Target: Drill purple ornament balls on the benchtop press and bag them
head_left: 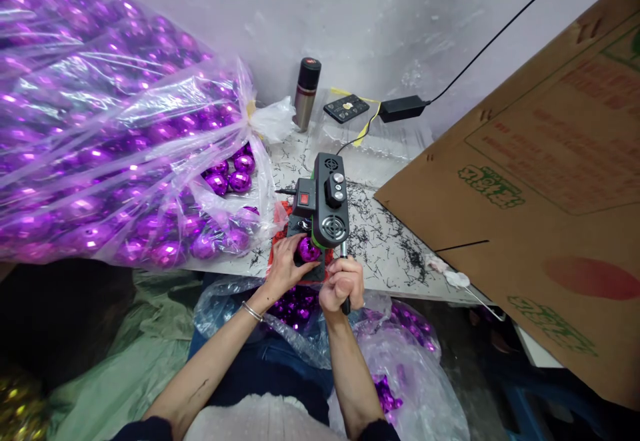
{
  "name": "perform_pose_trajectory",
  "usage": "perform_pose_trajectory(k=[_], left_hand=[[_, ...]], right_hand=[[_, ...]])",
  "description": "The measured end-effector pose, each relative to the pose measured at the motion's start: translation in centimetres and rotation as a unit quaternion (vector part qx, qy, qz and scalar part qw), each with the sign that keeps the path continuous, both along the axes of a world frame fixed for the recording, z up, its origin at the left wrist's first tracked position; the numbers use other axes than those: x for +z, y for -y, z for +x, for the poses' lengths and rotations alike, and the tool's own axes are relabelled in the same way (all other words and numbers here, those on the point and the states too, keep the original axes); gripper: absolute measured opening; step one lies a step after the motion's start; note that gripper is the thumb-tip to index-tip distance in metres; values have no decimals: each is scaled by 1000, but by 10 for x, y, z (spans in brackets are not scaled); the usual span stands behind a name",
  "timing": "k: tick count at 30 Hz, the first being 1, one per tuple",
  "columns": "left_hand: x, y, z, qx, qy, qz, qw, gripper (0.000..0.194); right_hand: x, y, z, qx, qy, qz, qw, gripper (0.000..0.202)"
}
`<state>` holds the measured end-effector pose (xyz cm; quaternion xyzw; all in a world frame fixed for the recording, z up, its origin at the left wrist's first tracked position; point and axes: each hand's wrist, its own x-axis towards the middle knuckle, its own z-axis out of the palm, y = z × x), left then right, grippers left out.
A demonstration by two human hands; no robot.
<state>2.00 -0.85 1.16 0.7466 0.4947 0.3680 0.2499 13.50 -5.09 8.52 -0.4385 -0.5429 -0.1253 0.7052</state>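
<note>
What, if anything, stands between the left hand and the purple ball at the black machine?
Nothing visible does: the left hand has the purple ball between thumb and fingers. The black machine overhangs the ball's far side, and the right hand grips the lever to the right, outside that grasp.

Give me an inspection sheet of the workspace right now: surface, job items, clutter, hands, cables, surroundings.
Surface: pale bench, littered with black scraps.
Job items: black machine with a red switch; one purple ball at its front end.
Clutter: flask and dark flat device behind the machine.
Hands: left hand curled beside the ball, grip firmness unclear; right hand closed around the lever handle.
Cables: black cable runs up from the power adapter; thin lead runs from it towards the machine.
Surroundings: tied clear bag of purple balls on the left; cardboard box on the right.
</note>
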Motion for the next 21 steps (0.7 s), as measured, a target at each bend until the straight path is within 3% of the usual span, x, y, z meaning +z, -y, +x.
perform_pose_trajectory(k=[6,12,17,21], left_hand=[[-5,-1,2,4,7,17,1000,65],[-7,-5,4,-2,17,28,999,64],[-4,-6,2,-19,13,37,999,66],[-7,29,-11,-81,-10,88,993,72]], right_hand=[[-10,-1,-1,53,-45,-4,998,37],[-12,-5,-1,21,-13,-2,1000,41],[29,0,5,23,-9,-44,999,40],[61,9,11,44,-7,-109,993,38]])
